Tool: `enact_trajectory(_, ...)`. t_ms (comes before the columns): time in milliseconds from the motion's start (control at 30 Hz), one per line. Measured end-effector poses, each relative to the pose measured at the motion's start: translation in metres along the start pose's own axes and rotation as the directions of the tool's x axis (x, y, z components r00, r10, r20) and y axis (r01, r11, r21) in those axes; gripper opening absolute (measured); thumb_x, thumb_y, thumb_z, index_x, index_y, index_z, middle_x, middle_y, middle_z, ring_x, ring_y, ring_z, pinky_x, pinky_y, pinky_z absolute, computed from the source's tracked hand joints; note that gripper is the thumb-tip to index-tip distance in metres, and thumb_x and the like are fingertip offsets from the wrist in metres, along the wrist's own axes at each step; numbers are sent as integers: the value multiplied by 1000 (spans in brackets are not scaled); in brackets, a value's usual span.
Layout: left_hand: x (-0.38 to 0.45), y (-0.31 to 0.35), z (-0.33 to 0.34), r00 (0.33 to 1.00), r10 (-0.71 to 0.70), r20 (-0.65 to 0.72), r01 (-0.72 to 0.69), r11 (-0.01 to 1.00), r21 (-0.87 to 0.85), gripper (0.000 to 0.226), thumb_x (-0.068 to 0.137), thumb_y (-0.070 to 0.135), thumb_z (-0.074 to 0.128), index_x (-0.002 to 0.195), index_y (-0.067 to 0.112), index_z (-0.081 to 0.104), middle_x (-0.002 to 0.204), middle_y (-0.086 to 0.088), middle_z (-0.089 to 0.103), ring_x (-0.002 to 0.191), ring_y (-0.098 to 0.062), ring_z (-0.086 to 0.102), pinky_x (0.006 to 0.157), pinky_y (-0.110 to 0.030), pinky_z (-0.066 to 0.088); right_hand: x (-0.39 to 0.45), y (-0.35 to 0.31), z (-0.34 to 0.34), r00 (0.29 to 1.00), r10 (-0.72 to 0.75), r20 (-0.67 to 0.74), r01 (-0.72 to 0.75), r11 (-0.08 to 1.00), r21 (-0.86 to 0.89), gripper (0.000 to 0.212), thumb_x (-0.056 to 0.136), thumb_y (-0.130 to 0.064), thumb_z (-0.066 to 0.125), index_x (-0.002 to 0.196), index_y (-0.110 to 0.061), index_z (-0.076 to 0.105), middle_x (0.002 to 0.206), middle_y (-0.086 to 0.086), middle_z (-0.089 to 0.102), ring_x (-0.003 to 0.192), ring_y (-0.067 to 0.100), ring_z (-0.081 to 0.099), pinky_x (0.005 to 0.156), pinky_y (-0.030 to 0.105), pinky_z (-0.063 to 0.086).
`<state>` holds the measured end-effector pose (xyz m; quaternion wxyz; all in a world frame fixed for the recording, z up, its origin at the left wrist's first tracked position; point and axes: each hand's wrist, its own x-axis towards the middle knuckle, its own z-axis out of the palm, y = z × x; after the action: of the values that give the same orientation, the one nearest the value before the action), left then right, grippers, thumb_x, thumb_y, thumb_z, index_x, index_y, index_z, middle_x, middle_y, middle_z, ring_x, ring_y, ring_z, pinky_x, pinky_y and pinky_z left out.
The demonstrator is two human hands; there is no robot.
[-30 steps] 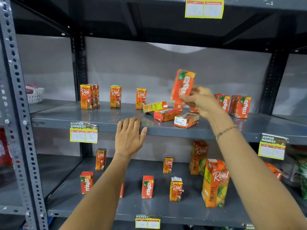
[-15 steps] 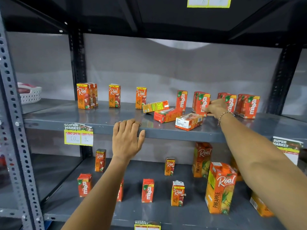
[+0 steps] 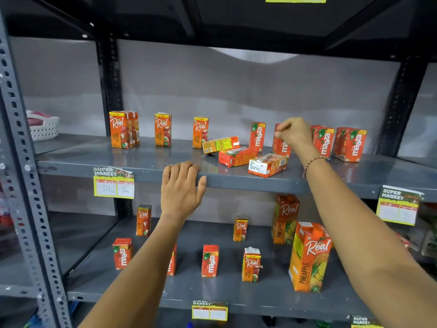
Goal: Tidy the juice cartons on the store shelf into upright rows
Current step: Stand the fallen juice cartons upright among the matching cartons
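Note:
On the middle shelf, three small cartons lie on their sides: a yellow-sided one, an orange one and a front one. Upright Real cartons stand to their left. Upright Maaza cartons stand behind them and to the right. My right hand is blurred, its fingers curled at the top of one standing Maaza carton; a grip is not clear. My left hand rests flat on the shelf's front edge and holds nothing.
The lower shelf carries scattered small upright cartons and two tall pineapple cartons. A white basket sits on the neighbouring shelf at the left. Price tags hang from the shelf edges. A perforated steel post runs down the left.
My right hand brought a raised Maaza carton down and stood it on the middle shelf among the upright ones. My left hand stayed on the shelf edge.

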<state>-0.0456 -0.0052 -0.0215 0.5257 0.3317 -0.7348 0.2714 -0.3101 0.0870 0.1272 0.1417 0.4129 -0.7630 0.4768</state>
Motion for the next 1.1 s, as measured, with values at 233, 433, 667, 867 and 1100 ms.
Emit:
enact_trajectory(233, 0, 0, -4, 997, -15, 82, 16, 1000, -14, 40, 94, 41, 31, 96, 12, 58, 98, -7, 62, 89, -26, 56, 91, -38, 37, -28, -68, 28, 661, -188, 727, 570, 755, -324, 58, 80, -5, 71, 130, -28, 54, 133, 4, 53, 113, 26, 54, 89, 41, 50)
enact_trajectory(433, -1, -4, -8, 993, 14, 119, -11, 1000, -24, 40, 95, 42, 31, 101, 12, 58, 102, -6, 61, 92, -25, 55, 93, -37, 35, -34, -67, 34, 703, -239, 669, 596, 711, -372, 60, 75, -13, 77, 128, -30, 54, 121, 6, 46, 116, 26, 44, 91, 39, 41)
enact_trajectory(667, 0, -4, -9, 989, 6, 146, 1, 999, -50, 45, 95, 45, 26, 103, 14, 57, 104, -5, 62, 95, -24, 56, 94, -38, 39, -53, -61, 5, 828, -293, 479, 165, 943, 290, 41, 90, -19, 62, 124, -15, 41, 115, -1, 50, 113, 19, 50, 94, 35, 45)
enact_trajectory(867, -1, -4, -12, 988, -3, 156, 14, 997, -74, 43, 94, 44, 30, 103, 13, 58, 104, -6, 63, 95, -25, 58, 93, -41, 42, -68, -79, 0, 859, 43, 509, -500, 273, 821, 51, 98, -34, 45, 139, -10, 29, 135, 12, 45, 122, 35, 50, 70, 51, 57)
enact_trajectory(1100, 0, -3, -14, 986, -5, 168, 20, 996, -86, 44, 93, 43, 31, 103, 12, 60, 104, -6, 64, 95, -26, 59, 94, -41, 42, -129, -103, -22, 775, -262, 574, -472, 364, 803, 31, 90, -8, 60, 119, -4, 52, 111, 13, 68, 95, 31, 70, 71, 38, 60)
